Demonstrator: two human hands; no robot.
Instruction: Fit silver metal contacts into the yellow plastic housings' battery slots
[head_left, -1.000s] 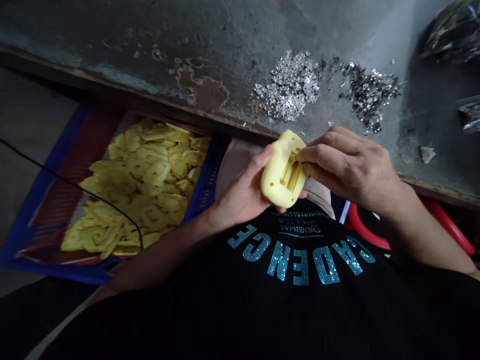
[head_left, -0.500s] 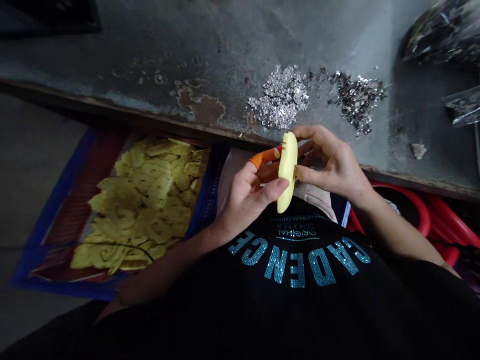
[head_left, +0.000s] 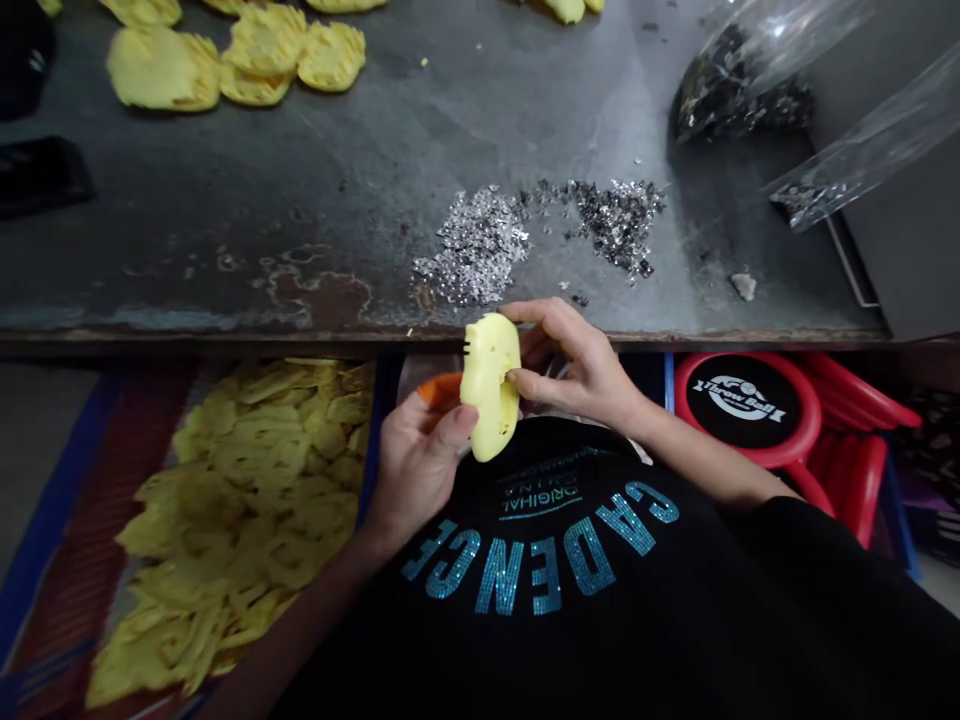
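Observation:
A yellow moulded plastic shell (head_left: 486, 385) with small slots along one edge is held up in front of my chest, just off the table's front edge. My left hand (head_left: 420, 450) grips its near left side, thumb on the face; orange wrapping covers one of its fingers. On the other side, my right hand (head_left: 574, 365) pinches the shell, thumb reaching into its hollow and fingers behind the top. Whether a small part sits under that thumb I cannot tell. Just beyond lies a pile of small shiny metal pieces (head_left: 480, 245), with a darker pile (head_left: 619, 225) to its right.
Several yellow shells (head_left: 161, 70) lie at the back left of the grey table (head_left: 300, 160). A blue crate (head_left: 45, 520) of yellow parts (head_left: 247, 500) stands below left. Red paddles (head_left: 810, 410) are at the right. Plastic bags (head_left: 739, 100) of metal pieces rest at the back right.
The view has shifted and levelled, bringing more of the table's back into sight. The shell has turned so its hollow side shows more; both hands still hold it.

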